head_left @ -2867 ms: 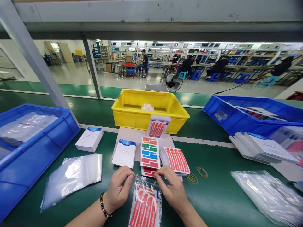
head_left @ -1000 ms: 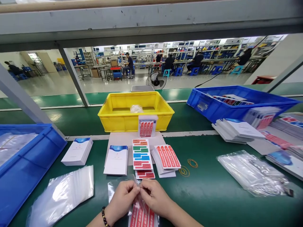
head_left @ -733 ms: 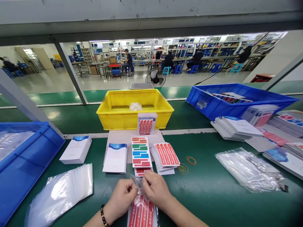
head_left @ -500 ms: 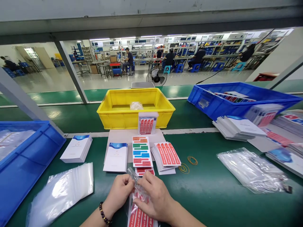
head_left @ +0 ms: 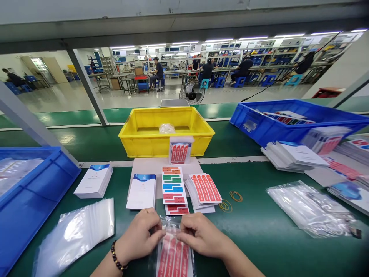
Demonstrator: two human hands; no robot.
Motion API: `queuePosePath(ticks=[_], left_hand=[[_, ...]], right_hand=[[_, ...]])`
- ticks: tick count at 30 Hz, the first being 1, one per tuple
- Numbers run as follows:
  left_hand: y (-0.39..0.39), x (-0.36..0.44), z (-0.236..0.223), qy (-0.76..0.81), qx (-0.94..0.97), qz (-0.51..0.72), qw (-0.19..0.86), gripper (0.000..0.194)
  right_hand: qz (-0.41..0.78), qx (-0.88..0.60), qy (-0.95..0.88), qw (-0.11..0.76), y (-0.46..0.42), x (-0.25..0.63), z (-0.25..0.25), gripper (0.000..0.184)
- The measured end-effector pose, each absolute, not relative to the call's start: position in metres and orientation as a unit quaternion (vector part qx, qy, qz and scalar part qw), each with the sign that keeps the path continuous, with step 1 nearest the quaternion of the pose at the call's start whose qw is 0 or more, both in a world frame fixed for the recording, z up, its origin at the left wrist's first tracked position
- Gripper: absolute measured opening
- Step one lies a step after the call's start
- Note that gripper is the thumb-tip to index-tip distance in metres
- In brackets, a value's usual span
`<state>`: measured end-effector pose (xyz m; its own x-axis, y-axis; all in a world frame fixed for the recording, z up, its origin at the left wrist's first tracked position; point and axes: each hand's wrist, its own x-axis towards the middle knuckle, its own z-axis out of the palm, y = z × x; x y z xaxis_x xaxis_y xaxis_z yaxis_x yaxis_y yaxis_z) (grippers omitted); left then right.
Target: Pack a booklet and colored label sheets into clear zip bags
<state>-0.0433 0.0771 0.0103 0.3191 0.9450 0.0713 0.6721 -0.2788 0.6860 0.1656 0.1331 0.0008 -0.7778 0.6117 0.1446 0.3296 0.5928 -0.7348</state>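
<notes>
A clear plastic bag [head_left: 174, 254] with a red-and-white sticker sheet inside lies at the near edge of the table. My left hand [head_left: 144, 232], with a beaded bracelet at the wrist, pinches the bag's upper left side. My right hand [head_left: 201, 234] pinches its upper right side. Just beyond my hands are a stack of white booklets [head_left: 141, 192], a stack of multicoloured label sheets [head_left: 172, 185] and a fanned stack of red sticker sheets [head_left: 205, 188]. A filled bag [head_left: 180, 152] leans upright against the yellow bin [head_left: 138, 145].
Blue bins stand at left [head_left: 40, 192] and back right [head_left: 253, 125]. Empty clear bags [head_left: 83, 227] lie at left, more plastic bags [head_left: 308, 207] at right. Rubber bands [head_left: 236, 196] sit right of the stickers. Another booklet stack [head_left: 93, 182] is at left.
My hands have moved apart to either side of the bag's top. The bag, bunched up before, now lies flatter over the red sticker sheet.
</notes>
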Motion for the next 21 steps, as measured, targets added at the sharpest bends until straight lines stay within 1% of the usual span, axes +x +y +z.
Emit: queuePosePath(ticks=[2, 5, 8, 10, 12, 15, 16, 18, 19, 20, 21], left_hand=[[0.079, -0.046, 0.012, 0.557, 0.739, 0.223, 0.307, 0.011], [0.08, -0.046, 0.013, 0.566, 0.714, 0.204, 0.357, 0.015], [0.078, -0.042, 0.013, 0.536, 0.71, 0.197, 0.412, 0.016], [0.075, -0.038, 0.012, 0.509, 0.716, 0.195, 0.437, 0.017], [0.072, -0.035, 0.009, 0.491, 0.72, 0.189, 0.452, 0.018], [0.07, -0.034, 0.004, 0.475, 0.721, 0.177, 0.473, 0.019], [0.07, -0.034, 0.002, 0.47, 0.719, 0.179, 0.48, 0.019], [0.07, -0.035, -0.001, 0.46, 0.714, 0.193, 0.492, 0.017], [0.07, -0.035, -0.002, 0.456, 0.711, 0.202, 0.496, 0.017], [0.071, -0.036, -0.003, 0.452, 0.708, 0.21, 0.5, 0.017], [0.071, -0.036, -0.003, 0.45, 0.705, 0.216, 0.503, 0.017]], right_hand=[[0.359, -0.267, -0.871, 0.204, 0.136, 0.169, 0.003, 0.022], [0.338, -0.255, -0.87, 0.253, 0.137, 0.167, 0.003, 0.017], [0.253, -0.25, -0.878, 0.319, 0.137, 0.153, 0.0, 0.021], [0.183, -0.234, -0.893, 0.337, 0.139, 0.137, -0.002, 0.022], [0.125, -0.216, -0.916, 0.314, 0.142, 0.116, -0.002, 0.021], [0.066, -0.222, -0.944, 0.234, 0.147, 0.085, 0.003, 0.012], [0.051, -0.232, -0.949, 0.206, 0.149, 0.076, 0.004, 0.018], [0.019, -0.249, -0.955, 0.157, 0.152, 0.061, 0.006, 0.04], [0.003, -0.253, -0.957, 0.14, 0.153, 0.055, 0.005, 0.043], [-0.009, -0.253, -0.959, 0.129, 0.153, 0.051, 0.004, 0.037], [-0.016, -0.251, -0.96, 0.124, 0.154, 0.048, 0.003, 0.025]])
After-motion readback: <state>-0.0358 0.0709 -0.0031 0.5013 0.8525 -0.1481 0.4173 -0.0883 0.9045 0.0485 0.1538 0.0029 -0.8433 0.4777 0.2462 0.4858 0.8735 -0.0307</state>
